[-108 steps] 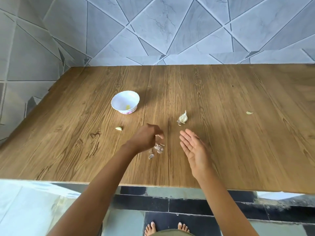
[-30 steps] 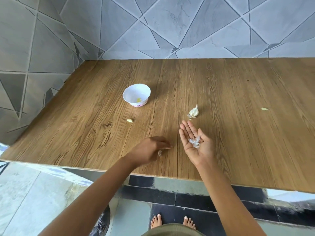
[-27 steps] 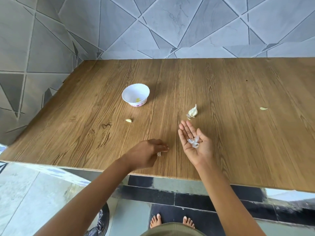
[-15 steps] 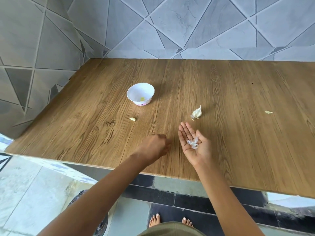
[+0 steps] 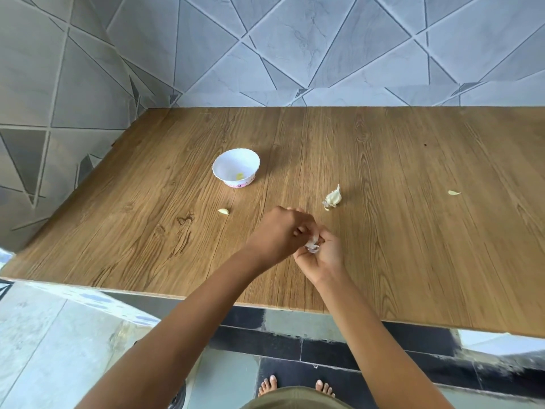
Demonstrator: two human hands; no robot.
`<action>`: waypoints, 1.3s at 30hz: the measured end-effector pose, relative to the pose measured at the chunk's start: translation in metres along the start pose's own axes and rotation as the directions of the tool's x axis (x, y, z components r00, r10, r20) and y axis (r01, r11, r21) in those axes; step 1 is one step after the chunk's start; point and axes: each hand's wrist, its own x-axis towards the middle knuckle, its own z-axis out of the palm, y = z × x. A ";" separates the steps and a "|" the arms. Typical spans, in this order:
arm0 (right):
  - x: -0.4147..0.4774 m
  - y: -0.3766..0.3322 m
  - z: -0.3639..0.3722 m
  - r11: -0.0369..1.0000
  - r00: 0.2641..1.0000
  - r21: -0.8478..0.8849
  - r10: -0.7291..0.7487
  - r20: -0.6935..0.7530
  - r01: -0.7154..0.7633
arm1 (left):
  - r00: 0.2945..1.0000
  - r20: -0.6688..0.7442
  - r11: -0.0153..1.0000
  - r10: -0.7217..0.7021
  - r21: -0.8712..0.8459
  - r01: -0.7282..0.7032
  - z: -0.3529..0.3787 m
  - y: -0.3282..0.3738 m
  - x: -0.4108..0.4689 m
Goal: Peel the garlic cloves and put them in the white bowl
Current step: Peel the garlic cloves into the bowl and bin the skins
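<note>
The white bowl [image 5: 236, 168] stands on the wooden table [image 5: 413, 231] with one peeled clove [image 5: 240, 175] inside. An unpeeled piece of garlic [image 5: 333, 197] lies to its right. One loose clove [image 5: 223, 211] lies near the bowl and another clove [image 5: 454, 193] far right. My right hand [image 5: 323, 255] is cupped round a small heap of papery garlic skins [image 5: 312, 245]. My left hand [image 5: 280, 231] meets it from the left, its fingertips curled onto the same skins. What the left fingers pinch is partly hidden.
A grey tiled wall [image 5: 295, 54] closes the table's far and left sides. The table's near edge [image 5: 265, 304] runs below my forearms, with tiled floor and bare feet [image 5: 295, 386] beneath.
My left hand picked the last skin off the table and moved right to my right hand. My right palm, flat and open with skins on it, has curled round them.
</note>
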 end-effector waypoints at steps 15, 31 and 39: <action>0.004 -0.005 -0.012 0.999 0.999 0.029 0.016 0.039 -0.018 | 0.975 0.190 0.984 -0.112 0.160 0.081 -0.008 -0.049 -0.046; -0.004 -0.004 -0.018 0.999 0.999 0.031 0.009 0.038 -0.010 | 0.953 0.275 0.992 -0.123 0.048 0.114 -0.013 -0.059 -0.040; -0.007 -0.005 -0.022 1.000 1.000 0.016 -0.009 0.013 0.009 | 0.941 0.307 0.915 -0.143 0.405 0.007 0.005 -0.038 -0.053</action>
